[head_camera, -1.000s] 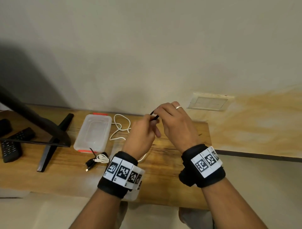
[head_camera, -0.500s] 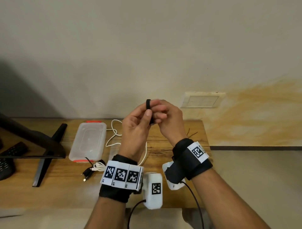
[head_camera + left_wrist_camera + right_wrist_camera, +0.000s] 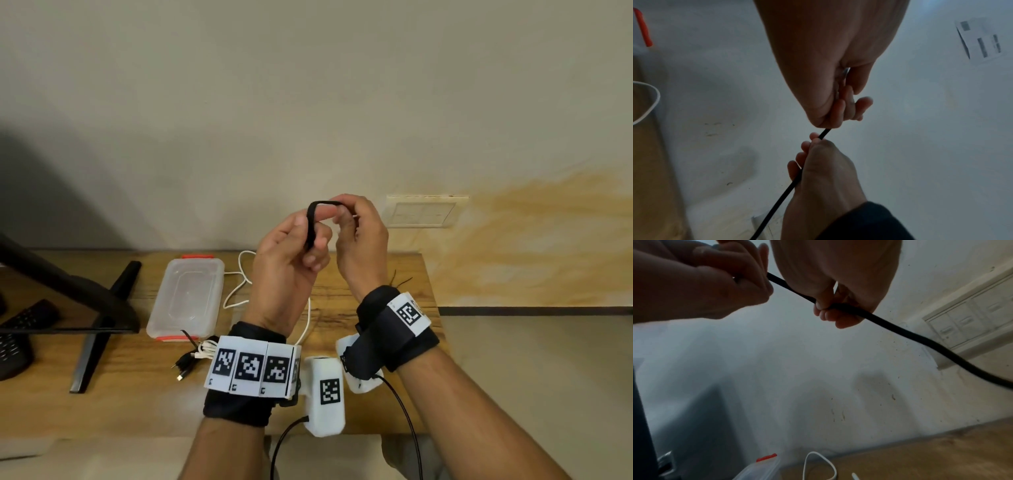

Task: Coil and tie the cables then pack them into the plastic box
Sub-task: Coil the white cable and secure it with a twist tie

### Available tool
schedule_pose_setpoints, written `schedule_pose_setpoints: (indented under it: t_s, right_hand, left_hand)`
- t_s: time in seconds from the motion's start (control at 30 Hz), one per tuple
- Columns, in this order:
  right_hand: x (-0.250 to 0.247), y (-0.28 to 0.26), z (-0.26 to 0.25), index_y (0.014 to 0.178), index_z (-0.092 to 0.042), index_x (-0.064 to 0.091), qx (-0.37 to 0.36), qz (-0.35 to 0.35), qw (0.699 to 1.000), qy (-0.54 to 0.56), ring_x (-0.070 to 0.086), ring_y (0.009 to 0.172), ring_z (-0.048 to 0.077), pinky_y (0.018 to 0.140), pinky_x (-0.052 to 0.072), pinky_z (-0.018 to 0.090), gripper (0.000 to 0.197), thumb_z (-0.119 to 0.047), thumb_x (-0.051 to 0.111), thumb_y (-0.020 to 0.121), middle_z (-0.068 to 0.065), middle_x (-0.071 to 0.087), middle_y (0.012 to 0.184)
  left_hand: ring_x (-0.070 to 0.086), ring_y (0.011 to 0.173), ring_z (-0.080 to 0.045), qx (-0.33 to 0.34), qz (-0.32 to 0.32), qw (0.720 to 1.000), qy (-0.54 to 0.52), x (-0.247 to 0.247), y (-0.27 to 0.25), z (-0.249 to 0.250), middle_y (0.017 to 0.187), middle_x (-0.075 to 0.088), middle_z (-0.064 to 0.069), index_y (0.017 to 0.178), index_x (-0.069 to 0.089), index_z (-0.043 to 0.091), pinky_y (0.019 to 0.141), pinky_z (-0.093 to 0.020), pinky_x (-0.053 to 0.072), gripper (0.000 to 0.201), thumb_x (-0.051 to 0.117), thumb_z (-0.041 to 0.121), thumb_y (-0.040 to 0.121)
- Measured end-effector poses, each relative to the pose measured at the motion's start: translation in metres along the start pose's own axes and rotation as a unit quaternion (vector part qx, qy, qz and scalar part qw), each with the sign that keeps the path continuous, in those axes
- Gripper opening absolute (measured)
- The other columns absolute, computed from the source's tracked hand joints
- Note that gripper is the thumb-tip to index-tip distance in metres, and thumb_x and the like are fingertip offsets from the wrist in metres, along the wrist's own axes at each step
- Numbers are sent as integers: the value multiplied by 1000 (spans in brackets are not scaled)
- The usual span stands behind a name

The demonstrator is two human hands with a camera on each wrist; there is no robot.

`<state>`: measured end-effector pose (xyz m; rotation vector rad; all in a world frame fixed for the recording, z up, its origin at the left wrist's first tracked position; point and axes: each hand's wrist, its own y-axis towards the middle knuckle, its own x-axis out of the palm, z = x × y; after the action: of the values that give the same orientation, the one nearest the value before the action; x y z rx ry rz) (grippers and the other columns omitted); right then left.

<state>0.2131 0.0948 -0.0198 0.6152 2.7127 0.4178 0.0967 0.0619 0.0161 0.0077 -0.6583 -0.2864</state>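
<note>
Both hands are raised above the wooden table (image 3: 359, 308) and hold one black cable (image 3: 311, 222). My left hand (image 3: 310, 240) pinches it between thumb and fingers. The cable arches over in a short bend to my right hand (image 3: 342, 216), whose curled fingers grip the other side. In the left wrist view the black cable (image 3: 789, 190) runs along my left hand (image 3: 813, 146) up into the right hand (image 3: 838, 112). The right wrist view shows the black cable (image 3: 910, 335) trailing off to the right below my right hand (image 3: 830, 309). The clear plastic box (image 3: 186, 301) with orange clips lies on the table at the left.
A loose white cable (image 3: 239, 284) lies beside the box. A small bundle of white and black cables (image 3: 197, 354) sits at the box's near end. Thin black ties (image 3: 399, 281) lie near the table's right edge. A monitor stand (image 3: 102, 308) and a remote (image 3: 20, 329) are at the left.
The hands have risen from near the table. What was a tight loop at my left thumb is now a wider arch, as the right hand has drawn its side to the right.
</note>
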Motion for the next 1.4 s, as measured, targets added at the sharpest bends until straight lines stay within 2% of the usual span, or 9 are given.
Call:
schedule_pose_setpoints:
  t_s: [0.17, 0.3, 0.5, 0.67, 0.73, 0.9, 1.07, 1.23, 1.4]
  right_hand:
    - [1, -24, -6, 110, -16, 69, -3, -194, 971, -138, 61, 85, 7, 74, 48, 22, 21, -17, 50, 102, -3, 68, 97]
    - [1, -48, -14, 100, -18, 66, -62, -273, 941, -189, 56, 71, 11, 64, 47, 32, 18, -22, 48, 103, -3, 63, 81]
    - [-11, -57, -21, 112, -17, 62, -87, -310, 908, -269, 60, 81, 17, 72, 54, 39, 19, -19, 48, 99, -2, 60, 97]
    - [-22, -55, -30, 121, -17, 60, -108, -298, 909, -271, 64, 96, 18, 77, 55, 34, 27, -16, 50, 96, -3, 61, 125]
    - [-28, -53, -30, 118, -18, 59, -112, -272, 919, -264, 61, 88, 16, 73, 54, 35, 20, -22, 52, 100, -3, 62, 112]
    - [-48, -35, -17, 102, -17, 61, -134, -201, 944, -223, 60, 78, 18, 63, 54, 42, 11, -26, 56, 99, -3, 61, 95]
    - [-59, -20, -8, 107, -21, 64, -181, -243, 897, -322, 60, 88, 16, 82, 47, 37, 36, 5, 67, 83, -6, 62, 100]
    - [-67, -13, -3, 104, -27, 63, -194, -253, 871, -375, 58, 94, 14, 95, 23, 34, 47, 7, 69, 74, -13, 63, 98]
    - [-63, -11, -3, 101, -29, 62, -191, -243, 869, -386, 57, 100, 14, 98, 18, 37, 45, 7, 62, 76, -14, 62, 93]
  left_hand:
    - [59, 74, -12, 31, 78, 996, 11, -19, 0, 2, 95, 69, -7, 130, 54, -2, 73, -21, 51, 32, 38, -3, 102]
    - [70, 107, -19, 51, 136, 965, 219, -35, 6, -1, 117, 70, -12, 134, 52, 0, 92, -26, 55, 39, 35, -12, 101]
    - [63, 116, -15, 39, 52, 892, 448, -45, 5, -9, 125, 64, -9, 142, 45, 3, 105, -31, 48, 55, 47, -10, 88]
    - [51, 129, -8, -5, -10, 853, 522, -38, 4, -14, 140, 57, -6, 143, 48, 6, 105, -9, 35, 51, 37, -6, 95]
    - [55, 121, -3, -9, -18, 860, 510, -37, 3, -13, 136, 61, -5, 136, 55, 5, 99, -8, 39, 45, 35, -8, 97]
    - [47, 58, -7, 7, -62, 864, 500, -30, -2, -11, 66, 61, 10, 89, 64, 10, 59, -31, 40, 28, 36, 8, 91]
    - [60, 73, -24, -33, -69, 838, 541, -26, -4, -17, 79, 67, -6, 102, 68, 18, 71, -44, 49, 32, 40, 33, 97]
    - [59, 73, -25, -93, -127, 781, 604, -29, -3, -23, 80, 64, -7, 100, 65, 24, 72, -47, 48, 20, 46, 28, 103]
    - [58, 63, -13, -133, -135, 825, 533, -32, -5, -25, 69, 60, 5, 96, 61, 15, 74, -45, 51, 28, 37, 25, 107]
